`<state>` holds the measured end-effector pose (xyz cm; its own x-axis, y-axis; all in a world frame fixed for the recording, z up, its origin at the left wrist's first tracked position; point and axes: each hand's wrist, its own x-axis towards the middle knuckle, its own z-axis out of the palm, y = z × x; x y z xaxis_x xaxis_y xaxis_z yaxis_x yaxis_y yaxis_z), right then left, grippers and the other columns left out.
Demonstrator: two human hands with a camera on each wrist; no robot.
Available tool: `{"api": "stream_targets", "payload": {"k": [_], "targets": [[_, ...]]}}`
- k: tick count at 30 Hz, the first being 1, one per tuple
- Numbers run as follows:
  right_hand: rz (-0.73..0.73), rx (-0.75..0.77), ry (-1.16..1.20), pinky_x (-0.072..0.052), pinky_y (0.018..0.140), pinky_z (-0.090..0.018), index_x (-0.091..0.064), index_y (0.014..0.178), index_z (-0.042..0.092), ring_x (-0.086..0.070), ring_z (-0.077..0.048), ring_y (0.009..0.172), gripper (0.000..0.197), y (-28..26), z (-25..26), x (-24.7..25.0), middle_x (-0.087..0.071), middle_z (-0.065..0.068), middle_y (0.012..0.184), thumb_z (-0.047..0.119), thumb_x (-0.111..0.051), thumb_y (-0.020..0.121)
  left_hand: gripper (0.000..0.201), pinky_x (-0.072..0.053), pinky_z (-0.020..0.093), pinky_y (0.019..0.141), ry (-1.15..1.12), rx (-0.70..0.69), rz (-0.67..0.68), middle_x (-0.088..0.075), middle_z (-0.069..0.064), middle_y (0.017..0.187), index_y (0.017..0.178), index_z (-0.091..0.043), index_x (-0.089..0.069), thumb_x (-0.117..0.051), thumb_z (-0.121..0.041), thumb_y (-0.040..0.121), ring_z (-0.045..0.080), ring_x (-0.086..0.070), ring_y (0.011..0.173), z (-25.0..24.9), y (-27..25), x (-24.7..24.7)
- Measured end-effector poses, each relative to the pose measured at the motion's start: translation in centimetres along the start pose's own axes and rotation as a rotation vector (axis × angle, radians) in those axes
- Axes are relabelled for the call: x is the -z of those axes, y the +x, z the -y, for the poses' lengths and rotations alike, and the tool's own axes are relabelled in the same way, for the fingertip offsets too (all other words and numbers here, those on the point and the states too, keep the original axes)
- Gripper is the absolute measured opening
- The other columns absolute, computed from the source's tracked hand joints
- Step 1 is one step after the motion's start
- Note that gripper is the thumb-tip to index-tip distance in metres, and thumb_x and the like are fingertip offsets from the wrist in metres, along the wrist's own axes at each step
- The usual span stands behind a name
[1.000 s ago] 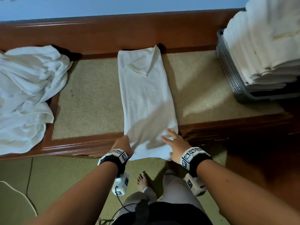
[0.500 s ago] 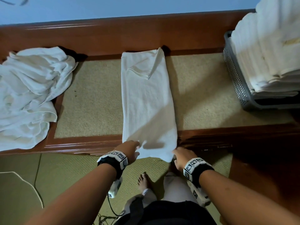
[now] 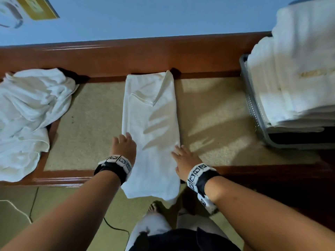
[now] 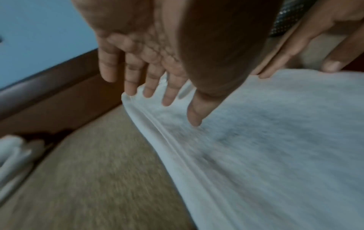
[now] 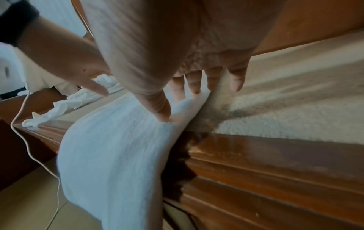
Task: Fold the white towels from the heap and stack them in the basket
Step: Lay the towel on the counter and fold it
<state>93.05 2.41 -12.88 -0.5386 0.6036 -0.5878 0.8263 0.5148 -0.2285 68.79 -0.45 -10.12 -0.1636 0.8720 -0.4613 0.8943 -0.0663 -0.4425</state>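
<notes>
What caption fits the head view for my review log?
Left hand and right hand rest flat on the long edges of a folded white towel, between the heap and the stacked basket.

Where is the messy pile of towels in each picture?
Head view: the towel heap lies at the far left, on the bench.
Left wrist view: only a blurry bit of the heap shows at the left edge.
Right wrist view: the heap shows small, upper left, behind the left hand.
Shared landmark: the long folded towel between the hands.
</notes>
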Motion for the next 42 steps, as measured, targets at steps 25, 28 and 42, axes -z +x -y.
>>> {"api": "stream_targets", "payload": {"k": [25,28,42], "targets": [[0.021,-0.255,0.127,-0.006,0.119,-0.061,0.026,0.153,0.026,0.02,-0.029,0.15,0.105,22.1,-5.0,13.0,0.039,0.014,0.156,0.079,-0.035,0.086,0.094,-0.002,0.054,0.121,-0.512,-0.155,0.121,0.006,-0.004,0.166,0.157,-0.026,-0.006,-0.038,-0.078,0.086,0.02,0.009,0.152,5.9,23.8,2.4],[-0.002,-0.291,0.186,-0.005,0.118,-0.065,0.033,0.149,0.029,0.023,-0.028,0.15,0.12,25.7,-5.8,15.6,0.045,0.018,0.15,0.089,-0.039,0.075,0.112,-0.003,0.06,0.119,-0.595,-0.103,0.13,0.015,-0.004,0.165,0.157,-0.028,0.009,-0.037,-0.089,0.074,0.022,0.018,0.151,7.2,27.9,2.6],[-0.284,-0.271,0.362,-0.014,0.121,-0.053,-0.006,0.159,0.025,-0.005,-0.027,0.153,0.114,29.7,-6.2,18.8,0.007,0.006,0.167,0.067,-0.07,0.075,0.118,-0.007,0.053,0.12,-1.007,0.187,-0.039,0.022,0.004,0.163,0.155,-0.032,0.014,-0.054,-0.082,0.074,0.033,0.01,0.151,8.9,31.8,2.2]]}}
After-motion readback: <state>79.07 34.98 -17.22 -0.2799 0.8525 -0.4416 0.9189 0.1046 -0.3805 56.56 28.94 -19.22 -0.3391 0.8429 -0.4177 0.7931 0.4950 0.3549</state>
